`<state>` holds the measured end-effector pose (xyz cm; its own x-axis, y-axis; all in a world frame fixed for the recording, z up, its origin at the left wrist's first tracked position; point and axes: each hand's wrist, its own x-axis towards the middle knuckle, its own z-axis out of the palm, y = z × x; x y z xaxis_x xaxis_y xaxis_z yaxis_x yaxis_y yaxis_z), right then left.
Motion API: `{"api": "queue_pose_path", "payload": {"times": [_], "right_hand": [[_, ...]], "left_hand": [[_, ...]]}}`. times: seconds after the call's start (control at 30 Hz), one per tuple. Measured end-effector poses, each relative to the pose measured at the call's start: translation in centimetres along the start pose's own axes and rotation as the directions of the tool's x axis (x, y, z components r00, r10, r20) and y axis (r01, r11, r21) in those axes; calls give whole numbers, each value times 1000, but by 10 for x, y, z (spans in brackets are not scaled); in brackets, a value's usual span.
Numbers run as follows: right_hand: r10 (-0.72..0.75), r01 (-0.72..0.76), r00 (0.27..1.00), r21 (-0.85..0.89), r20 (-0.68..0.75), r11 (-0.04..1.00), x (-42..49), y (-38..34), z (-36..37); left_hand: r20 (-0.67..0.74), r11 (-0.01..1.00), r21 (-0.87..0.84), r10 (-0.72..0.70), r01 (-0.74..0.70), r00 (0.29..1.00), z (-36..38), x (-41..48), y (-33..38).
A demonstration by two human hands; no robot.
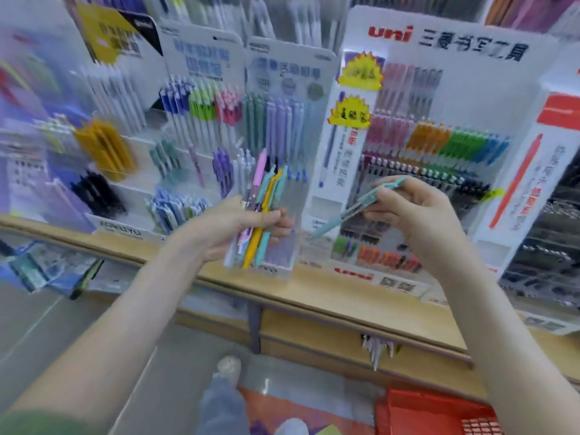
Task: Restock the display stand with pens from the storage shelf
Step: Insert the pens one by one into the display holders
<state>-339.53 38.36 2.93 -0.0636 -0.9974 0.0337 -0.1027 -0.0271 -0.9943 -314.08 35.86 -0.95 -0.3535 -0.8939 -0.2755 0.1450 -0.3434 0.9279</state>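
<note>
With the left hand [238, 222] clenched round the bundle of pens [267, 193] before the display stand [282, 257], the right hand [420, 213] pinched one teal pen [351, 212], tip toward 8 o'clock, likely needing a turn to 6 o'clock before slotting.

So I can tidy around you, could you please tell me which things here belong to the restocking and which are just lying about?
Job: pen bundle, held by left hand; teal pen, pinched by right hand; display stand behind them.
Lying about: red basket on the floor; wooden counter.
</note>
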Motion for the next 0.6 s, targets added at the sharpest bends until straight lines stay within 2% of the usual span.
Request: {"api": "queue_pose_path", "payload": {"times": [0.23, 0.47, 0.6], "right_hand": [[-56, 64, 993, 77, -100, 995, 104, -20, 105], [-13, 20, 991, 54, -131, 998, 145, -17, 158], [6, -2, 995, 34, -96, 999, 161, -18, 176]], "left_hand": [[-35, 996, -24, -84, 83, 996, -130, 47, 71], [19, 982, -51, -183, 183, 983, -191, 78, 93], [-20, 978, -139, -158, 154, 987, -211, 75, 95]]}}
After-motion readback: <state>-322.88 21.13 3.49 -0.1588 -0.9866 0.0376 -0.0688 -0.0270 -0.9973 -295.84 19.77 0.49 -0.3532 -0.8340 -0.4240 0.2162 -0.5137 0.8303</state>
